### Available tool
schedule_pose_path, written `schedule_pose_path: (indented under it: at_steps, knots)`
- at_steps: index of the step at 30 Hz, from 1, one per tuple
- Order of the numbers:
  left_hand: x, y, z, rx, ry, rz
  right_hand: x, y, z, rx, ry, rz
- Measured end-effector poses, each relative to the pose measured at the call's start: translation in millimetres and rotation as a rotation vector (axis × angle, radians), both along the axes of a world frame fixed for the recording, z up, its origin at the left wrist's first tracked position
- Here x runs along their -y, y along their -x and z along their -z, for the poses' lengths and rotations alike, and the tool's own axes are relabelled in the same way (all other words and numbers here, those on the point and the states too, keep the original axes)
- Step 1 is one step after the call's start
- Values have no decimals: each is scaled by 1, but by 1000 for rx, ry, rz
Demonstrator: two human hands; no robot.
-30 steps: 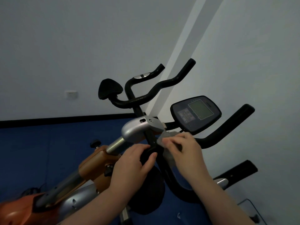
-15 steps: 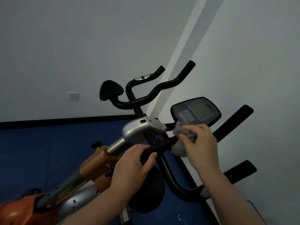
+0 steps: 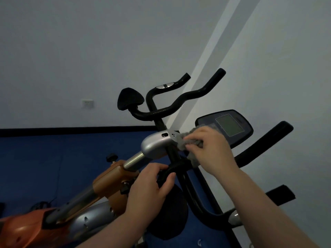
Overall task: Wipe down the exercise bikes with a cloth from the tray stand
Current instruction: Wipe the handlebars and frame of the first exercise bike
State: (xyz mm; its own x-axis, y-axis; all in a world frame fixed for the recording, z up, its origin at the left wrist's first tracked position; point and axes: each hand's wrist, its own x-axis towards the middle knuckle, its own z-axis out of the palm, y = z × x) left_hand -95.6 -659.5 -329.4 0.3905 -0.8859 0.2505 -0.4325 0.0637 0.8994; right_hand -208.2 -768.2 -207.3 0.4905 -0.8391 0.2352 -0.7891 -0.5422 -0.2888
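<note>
An orange and silver exercise bike [image 3: 107,181] fills the lower left, with black handlebars [image 3: 265,144] and a dark console [image 3: 231,126] at right. My right hand [image 3: 209,149] is closed on a grey cloth [image 3: 186,144], pressing it where the silver stem cap [image 3: 155,144] meets the handlebar post, just left of the console. My left hand [image 3: 150,188] grips the black near handlebar grip [image 3: 172,170] below the cap. A second bike's black handlebars [image 3: 180,101] stand behind, near the wall.
White walls meet in a corner [image 3: 215,51] behind the bikes. Blue floor mat [image 3: 44,167] lies to the left with a black skirting strip [image 3: 62,130] above it. A wall socket [image 3: 87,103] sits at left. A black foot bar [image 3: 279,194] projects at lower right.
My right hand with the cloth has moved up and left from the handlebar below the console to the stem cap's edge. My left hand has kept its grip.
</note>
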Motion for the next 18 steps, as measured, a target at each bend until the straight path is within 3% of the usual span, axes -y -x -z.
schedule_pose_path:
  at_steps: [2,3,8,12,18]
  knots:
    - [0,-1,1,2,-1,3,7,-15,11,-256,-102,-74]
    - [1,-1,2,4,-4,7,9,-21,16,-285,-166,-114]
    - [1,0,3,29,2,2,20,-28,21,-160,-180,-172]
    - [1,-1,2,15,4,11,29,-18,12,-260,-309,-127]
    - [1,0,3,26,9,11,24,-33,25,-134,-132,-121]
